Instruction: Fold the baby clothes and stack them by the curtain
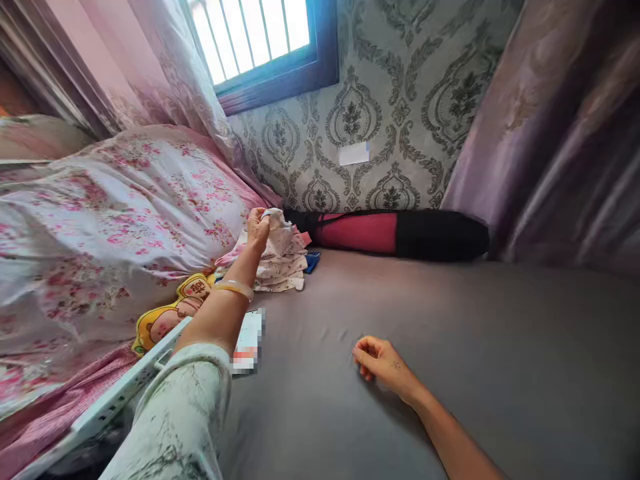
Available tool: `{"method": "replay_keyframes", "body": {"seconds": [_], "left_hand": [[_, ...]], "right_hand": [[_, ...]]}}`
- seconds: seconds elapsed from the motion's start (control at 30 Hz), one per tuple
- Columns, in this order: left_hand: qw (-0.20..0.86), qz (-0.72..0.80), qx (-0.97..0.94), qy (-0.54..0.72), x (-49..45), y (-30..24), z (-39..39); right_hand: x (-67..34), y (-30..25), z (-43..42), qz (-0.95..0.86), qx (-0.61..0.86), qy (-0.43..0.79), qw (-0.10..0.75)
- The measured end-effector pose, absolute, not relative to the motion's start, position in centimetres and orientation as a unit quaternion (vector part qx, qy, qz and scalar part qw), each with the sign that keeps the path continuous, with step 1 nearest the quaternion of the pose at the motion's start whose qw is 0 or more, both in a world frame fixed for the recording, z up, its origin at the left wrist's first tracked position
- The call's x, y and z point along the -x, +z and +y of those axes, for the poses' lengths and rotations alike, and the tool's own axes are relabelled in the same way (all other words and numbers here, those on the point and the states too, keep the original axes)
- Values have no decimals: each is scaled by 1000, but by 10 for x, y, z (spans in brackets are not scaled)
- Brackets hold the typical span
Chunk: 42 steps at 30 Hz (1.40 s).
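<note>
A smooth, dull-grey, fabric-covered surface [480, 347] carries an uneven stack of pale, printed folded clothes [280, 273], with a dark blue cloth [313, 261] at its right side. A long, rounded black bag with a pink panel [390, 233] lies along the far edge; nearer sits a flat white item [247, 337], red-marked and partly blurred.

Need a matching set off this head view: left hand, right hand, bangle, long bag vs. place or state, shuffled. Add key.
Column one
1. left hand
2. right hand
3. bangle
4. long bag

Column two
A. black and red, lying along the foot of the patterned wall
B. loosely curled over the grey sheet, nothing visible in it
C. around the left forearm
D. gripping a white cloth at the pile of folded clothes

Pairs: 1-D, 2-B, 3-C, 4-A
</note>
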<state>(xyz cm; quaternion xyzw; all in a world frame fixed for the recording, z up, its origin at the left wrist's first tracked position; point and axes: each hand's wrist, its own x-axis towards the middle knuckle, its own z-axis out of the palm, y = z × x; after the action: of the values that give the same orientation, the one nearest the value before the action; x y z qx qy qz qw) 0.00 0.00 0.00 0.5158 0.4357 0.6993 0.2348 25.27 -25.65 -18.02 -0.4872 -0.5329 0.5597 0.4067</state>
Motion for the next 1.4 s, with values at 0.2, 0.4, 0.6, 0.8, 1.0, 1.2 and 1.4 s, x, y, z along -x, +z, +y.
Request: {"method": "replay_keyframes", "body": {"seconds": [0.2, 0.4, 0.6, 0.8, 1.0, 1.2, 1.4], "left_hand": [[404, 287, -565, 660, -66, 5, -40], [595, 190, -585, 517, -120, 4, -112], [671, 133, -593, 425, -158, -6, -170], [714, 123, -589, 358, -174, -34, -193], [732, 149, -558, 360, -177, -50, -199], [707, 188, -573, 370, -168, -59, -204], [626, 253, -669, 312, -158, -73, -212]], "right_hand": [[-260, -166, -257, -508, 489, 561, 434], [-282, -104, -272, -501, 476, 391, 607], [-311, -57, -299, -535, 542, -14, 648], [-340, -52, -305, -607, 559, -32, 564], [-347, -69, -294, -654, 491, 200, 540], [-343, -68, -293, -653, 503, 119, 554], [-343, -53, -316, -635, 579, 66, 508]]}}
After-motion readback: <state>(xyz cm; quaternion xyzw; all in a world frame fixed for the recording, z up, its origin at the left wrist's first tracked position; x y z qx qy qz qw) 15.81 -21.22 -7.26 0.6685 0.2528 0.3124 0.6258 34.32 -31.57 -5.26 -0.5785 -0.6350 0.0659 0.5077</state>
